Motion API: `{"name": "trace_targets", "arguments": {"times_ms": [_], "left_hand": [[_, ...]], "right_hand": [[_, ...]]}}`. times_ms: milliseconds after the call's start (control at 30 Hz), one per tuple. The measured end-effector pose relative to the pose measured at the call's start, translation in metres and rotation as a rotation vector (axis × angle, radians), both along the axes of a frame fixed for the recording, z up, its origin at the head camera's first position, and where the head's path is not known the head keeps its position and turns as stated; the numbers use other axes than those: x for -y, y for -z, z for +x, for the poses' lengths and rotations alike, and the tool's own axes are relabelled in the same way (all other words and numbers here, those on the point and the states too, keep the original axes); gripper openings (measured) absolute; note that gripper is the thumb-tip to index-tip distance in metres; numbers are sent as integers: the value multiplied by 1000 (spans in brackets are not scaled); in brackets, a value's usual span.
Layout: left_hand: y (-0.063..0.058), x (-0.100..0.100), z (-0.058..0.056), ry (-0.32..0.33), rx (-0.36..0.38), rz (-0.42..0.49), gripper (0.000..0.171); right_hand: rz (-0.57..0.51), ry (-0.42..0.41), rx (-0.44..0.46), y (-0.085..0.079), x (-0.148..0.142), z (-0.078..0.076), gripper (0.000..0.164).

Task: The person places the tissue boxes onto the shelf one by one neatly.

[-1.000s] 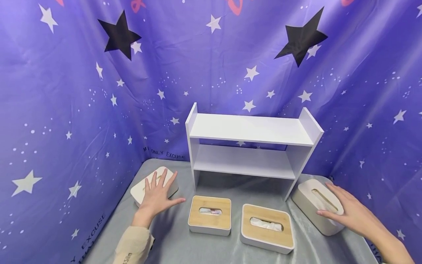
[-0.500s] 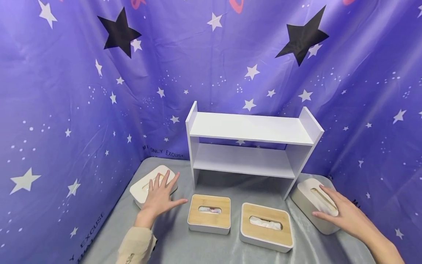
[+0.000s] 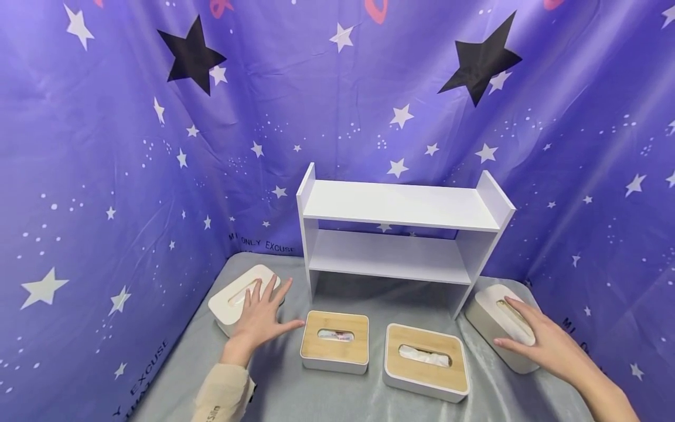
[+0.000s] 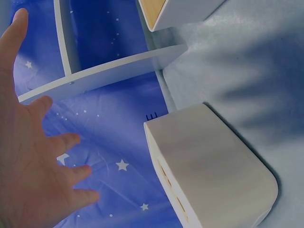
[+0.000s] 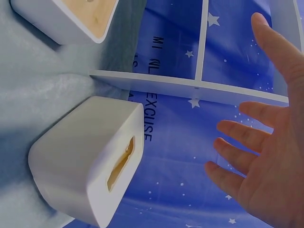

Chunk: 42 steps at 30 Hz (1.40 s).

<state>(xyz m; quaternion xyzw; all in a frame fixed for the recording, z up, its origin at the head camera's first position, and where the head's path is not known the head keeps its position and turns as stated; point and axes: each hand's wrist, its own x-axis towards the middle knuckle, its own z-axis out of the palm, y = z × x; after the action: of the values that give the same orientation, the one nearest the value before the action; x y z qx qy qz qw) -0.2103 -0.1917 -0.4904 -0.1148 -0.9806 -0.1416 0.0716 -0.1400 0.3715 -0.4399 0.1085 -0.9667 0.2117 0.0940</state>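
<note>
My left hand (image 3: 259, 319) hovers with spread fingers near a cream tissue box (image 3: 232, 298) at the table's left. In the left wrist view a gap separates that hand from the cream box (image 4: 213, 166). On the other side, my right hand (image 3: 554, 346) is held above another cream tissue box (image 3: 487, 319), fingers extended and apart from it, as the right wrist view of this box (image 5: 80, 156) shows. Between the hands lie two tissue boxes with wooden lids, a smaller one (image 3: 337, 350) and a larger one (image 3: 403, 375) with white tissue in its slot.
A white two-tier shelf (image 3: 390, 258) stands at the back of the table, behind the wooden-lidded boxes. Grey cloth (image 3: 316, 398) covers the table. Purple star-printed curtains (image 3: 343, 117) enclose the back and both sides.
Both hands have drifted slightly inward, the left one to the right and the right one to the left. All the boxes and the shelf stay in place.
</note>
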Motion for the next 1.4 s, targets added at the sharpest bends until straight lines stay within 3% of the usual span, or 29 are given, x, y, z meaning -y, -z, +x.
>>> {"name": "trace_targets", "arguments": {"times_ms": [333,600,1033,1400], "left_hand": [[1,-6,1,-1,30,-18,105],[4,-11,2,15,30,-9,104],[5,-17,3,47,36,3,103],[11,-22,4,77,11,33,100]], "right_hand": [[-42,-21,-17,5,2,1,91],[-46,-39,-99,15,6,4,87],[-57,-13,-14,8,19,5,92],[-76,-53,-84,14,26,7,78]]}}
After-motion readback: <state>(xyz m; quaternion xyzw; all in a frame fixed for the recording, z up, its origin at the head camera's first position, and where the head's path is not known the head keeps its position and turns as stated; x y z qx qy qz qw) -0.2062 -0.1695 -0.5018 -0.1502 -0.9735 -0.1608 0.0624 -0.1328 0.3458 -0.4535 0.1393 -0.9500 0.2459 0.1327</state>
